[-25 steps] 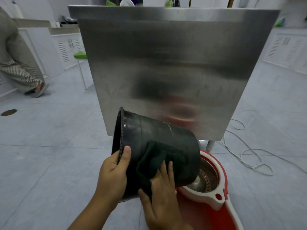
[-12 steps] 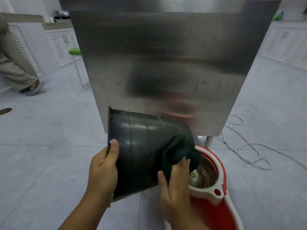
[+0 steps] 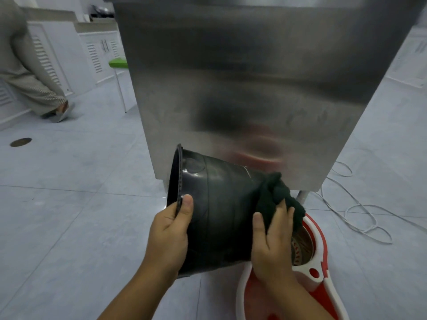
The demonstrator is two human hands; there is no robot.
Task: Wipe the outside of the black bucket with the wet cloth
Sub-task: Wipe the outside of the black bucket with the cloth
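Now: one black bucket (image 3: pixel 221 204), left hand (image 3: pixel 168 236) gripping rim; right hand (image 3: pixel 272 241) clutching one cloth (image 3: pixel 275 195).

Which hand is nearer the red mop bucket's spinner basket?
Right. The right hand presses the cloth on the black bucket's base end, directly beside the spinner basket. The left hand grips the rim, farther away.

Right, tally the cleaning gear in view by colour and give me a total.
Black: 1, the black bucket
Dark green: 1, the wet cloth
Red and white: 1, the spin mop bucket
Total: 3
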